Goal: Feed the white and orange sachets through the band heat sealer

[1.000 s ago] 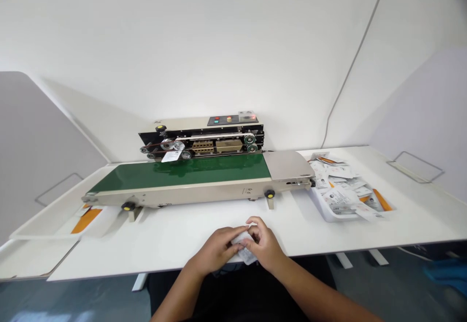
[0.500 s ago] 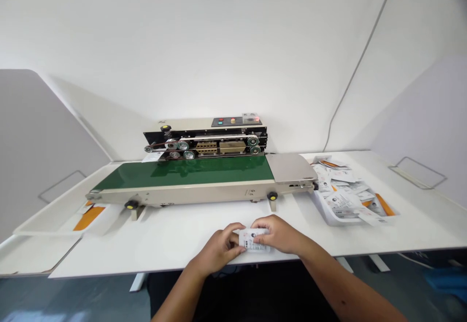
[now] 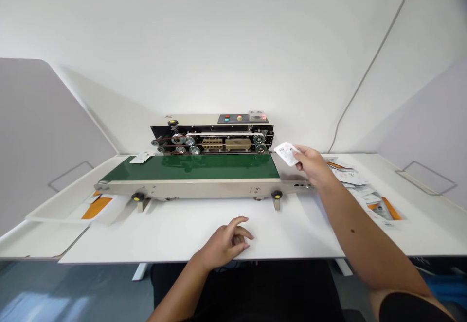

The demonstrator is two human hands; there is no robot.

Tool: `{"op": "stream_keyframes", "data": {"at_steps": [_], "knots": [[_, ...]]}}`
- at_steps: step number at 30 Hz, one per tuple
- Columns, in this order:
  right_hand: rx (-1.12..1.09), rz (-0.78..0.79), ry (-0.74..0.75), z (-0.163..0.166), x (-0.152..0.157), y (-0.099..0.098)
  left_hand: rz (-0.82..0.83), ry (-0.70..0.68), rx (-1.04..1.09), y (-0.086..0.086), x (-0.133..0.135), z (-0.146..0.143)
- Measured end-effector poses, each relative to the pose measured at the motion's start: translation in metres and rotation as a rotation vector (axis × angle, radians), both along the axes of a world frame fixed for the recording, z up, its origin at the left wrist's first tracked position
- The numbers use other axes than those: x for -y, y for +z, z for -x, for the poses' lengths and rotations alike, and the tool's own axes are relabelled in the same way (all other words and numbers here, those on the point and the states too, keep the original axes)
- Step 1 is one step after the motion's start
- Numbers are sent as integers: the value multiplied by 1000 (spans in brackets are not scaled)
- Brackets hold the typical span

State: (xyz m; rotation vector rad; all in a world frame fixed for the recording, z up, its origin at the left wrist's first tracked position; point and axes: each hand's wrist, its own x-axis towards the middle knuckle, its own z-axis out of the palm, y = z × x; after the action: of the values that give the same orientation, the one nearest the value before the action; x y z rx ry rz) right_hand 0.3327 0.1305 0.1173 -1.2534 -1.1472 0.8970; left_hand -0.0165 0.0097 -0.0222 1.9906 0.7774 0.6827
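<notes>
Pinched in my right hand is a small white printed pouch, held over the metal plate at the right end of a conveyor bag sealer. The pouch tilts toward the sealer's right-hand rollers. My left hand hovers near the table's front edge with fingers curled but apart, holding nothing. Another white pouch lies at the left end of the green belt.
Right of the sealer, behind my forearm, is a heap of white and orange pouches. A translucent bin at the left holds an orange pouch. Black knobs project from the conveyor's front. A grey panel stands at the left.
My right hand has carried the pouch up and right to the sealer's end plate. My left hand has let go of it. The other pouch has moved left, out of the rollers.
</notes>
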Motion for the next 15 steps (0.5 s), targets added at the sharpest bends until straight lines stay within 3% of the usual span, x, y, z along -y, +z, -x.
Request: {"op": "stream_keyframes", "data": {"at_steps": [3,7,15], "knots": [[36,24,-44,-5,-30,4,-36,3,3,-1,0,1],[-60,133,61,4,-55,0,-64,-15,-9,-1,0,1],[-90,215,169,46,-74,-2,-126,-2,-46,-2,-1,2]]}}
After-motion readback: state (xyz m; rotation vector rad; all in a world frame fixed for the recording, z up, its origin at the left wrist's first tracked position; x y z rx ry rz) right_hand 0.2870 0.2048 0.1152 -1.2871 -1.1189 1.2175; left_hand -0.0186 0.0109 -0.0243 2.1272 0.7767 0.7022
